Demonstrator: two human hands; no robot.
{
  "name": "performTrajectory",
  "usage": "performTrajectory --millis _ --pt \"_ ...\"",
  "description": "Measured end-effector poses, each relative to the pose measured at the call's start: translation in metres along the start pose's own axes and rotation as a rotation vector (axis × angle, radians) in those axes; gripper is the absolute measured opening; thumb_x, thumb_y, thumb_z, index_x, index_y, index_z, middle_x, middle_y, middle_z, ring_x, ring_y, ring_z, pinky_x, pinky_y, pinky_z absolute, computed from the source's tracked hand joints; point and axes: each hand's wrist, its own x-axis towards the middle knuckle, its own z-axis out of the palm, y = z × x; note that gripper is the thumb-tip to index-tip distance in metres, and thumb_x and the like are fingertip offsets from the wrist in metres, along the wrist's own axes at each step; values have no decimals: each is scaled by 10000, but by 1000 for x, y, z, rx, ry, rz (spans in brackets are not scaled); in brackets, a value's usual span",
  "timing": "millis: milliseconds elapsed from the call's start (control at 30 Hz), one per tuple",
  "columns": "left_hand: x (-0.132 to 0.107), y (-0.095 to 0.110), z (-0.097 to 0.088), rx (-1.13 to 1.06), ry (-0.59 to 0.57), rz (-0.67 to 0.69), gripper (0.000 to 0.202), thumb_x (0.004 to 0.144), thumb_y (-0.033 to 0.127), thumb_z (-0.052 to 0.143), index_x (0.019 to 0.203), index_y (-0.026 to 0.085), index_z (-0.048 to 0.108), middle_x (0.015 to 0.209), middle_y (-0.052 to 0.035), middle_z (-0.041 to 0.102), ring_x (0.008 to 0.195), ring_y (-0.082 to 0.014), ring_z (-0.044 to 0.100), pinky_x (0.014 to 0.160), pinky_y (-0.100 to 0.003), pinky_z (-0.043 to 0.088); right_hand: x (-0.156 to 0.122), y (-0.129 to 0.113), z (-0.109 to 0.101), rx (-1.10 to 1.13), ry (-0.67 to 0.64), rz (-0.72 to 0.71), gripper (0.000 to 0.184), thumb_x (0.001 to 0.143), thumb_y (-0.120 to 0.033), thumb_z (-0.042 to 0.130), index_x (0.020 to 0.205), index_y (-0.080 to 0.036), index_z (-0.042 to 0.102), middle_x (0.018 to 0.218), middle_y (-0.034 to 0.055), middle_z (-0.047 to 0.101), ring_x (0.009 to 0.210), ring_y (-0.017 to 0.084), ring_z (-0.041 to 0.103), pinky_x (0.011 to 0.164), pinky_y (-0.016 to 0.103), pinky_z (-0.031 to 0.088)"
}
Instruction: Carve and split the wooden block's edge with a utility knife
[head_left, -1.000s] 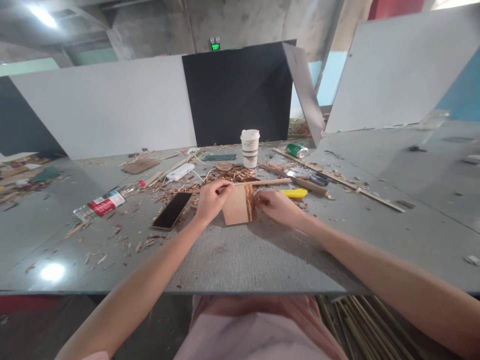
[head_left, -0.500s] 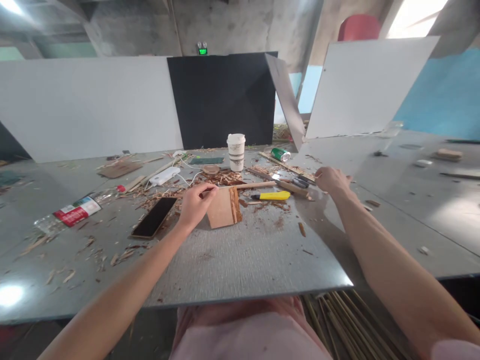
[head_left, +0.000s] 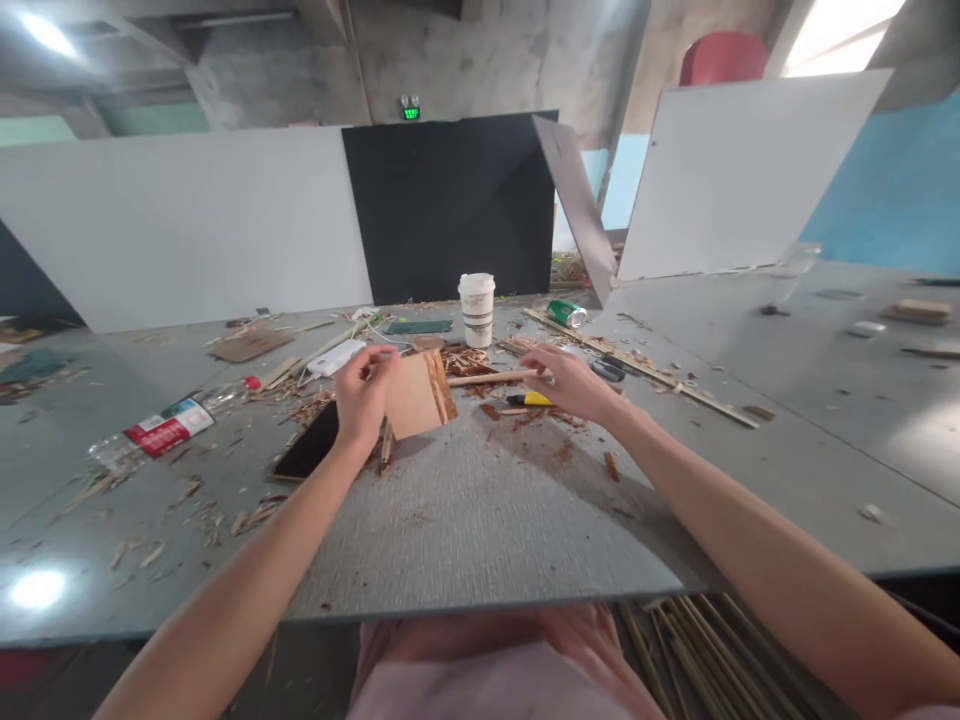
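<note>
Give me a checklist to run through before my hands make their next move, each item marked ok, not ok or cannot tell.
1. Left hand holding the tan board: ok, at its left side.
2. Right hand gripping the thin stick: cannot tell, contact hidden.
3. Yellow cutter fully visible: not ok, partly behind the right hand.
4. White cup upright: ok.
5. Table free of shavings: not ok.

Beyond the near edge of the table (head_left: pixel 480 560), the left hand (head_left: pixel 364 395), right hand (head_left: pixel 568 380) and forearms (head_left: pixel 259 560) were bare. Below that edge showed a plain, pale pink top (head_left: pixel 491 690), with creased cloth (head_left: pixel 495 628) of deeper, dusky pink nearest the table.
</note>
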Motion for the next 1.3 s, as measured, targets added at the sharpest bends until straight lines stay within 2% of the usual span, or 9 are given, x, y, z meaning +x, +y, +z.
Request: performTrajectory --millis 233,500,600,733,833,933,1067,1167,1300 --pt "29 -14 -21 -495 416 -373 378 708 465 867 871 242 609 900 25 696 785 -154 652 647 -247 525 -1 16 19 -69 91 156 356 936 -374 590 1252 -211 612 1253 176 654 1169 363 603 912 458 476" --pt "37 -20 -32 -609 454 -496 318 775 444 810 927 266 595 1000 19 716 884 -195 704 689 -297 587 -2 31 -2 -155 335 311 401 987 -473 512 1245 -186 622 1183 197 677 1100 392 630 924 523 480" --pt "35 -17 -28 -634 462 -505 289 797 441 800 922 266 606 959 21 714 856 -194 699 671 -287 562 4 -2 15 -179 259 19 328 1032 -360 440 1184 -155 646 1084 199 691 1007 357 650 861 491 500" --pt "31 -12 -24 -678 436 -456 343 721 410 879 865 253 610 893 33 700 825 -176 679 705 -272 539 27 -87 64 -136 -160 -678 316 990 -173 532 1277 -223 653 1261 115 691 1124 274 631 946 395 477" --pt "29 -9 -22 -654 433 -384 418 650 425 929 789 238 582 857 38 683 820 -164 657 708 -255 509 52 -138 100 -140 -213 -831 395 1025 -143 497 1383 -274 601 1319 79 677 1196 255 585 994 384 434" --pt "28 -7 -21 -622 425 -366 494 611 472 946 737 233 532 781 45 643 795 -163 638 690 -254 478 73 -157 116 -177 -200 -837 238 1052 -182 492 1203 -221 671 1243 110 697 1184 278 573 989 415 410" --pt "26 -4 -20 -586 416 -360 525 582 495 948 732 231 520 754 48 621 768 -162 619 679 -260 467 75 -137 97 -217 -155 -761 237 1096 -254 426 1085 -183 652 1086 120 712 1036 264 604 943 411 396" --pt "24 -3 -19 -594 402 -357 518 570 477 955 732 230 530 801 35 645 770 -160 611 680 -263 471 54 -102 58 -237 -124 -652 278 1110 -236 356 1076 -169 624 928 94 707 816 221 610 813 364 402" --pt "20 -3 -15 -573 340 -346 530 592 508 945 696 227 507 792 18 635 749 -167 598 659 -278 473 8 -56 4 -235 -54 -366 336 1117 -395 368 1073 -195 634 777 61 682 649 199 576 606 317 311"
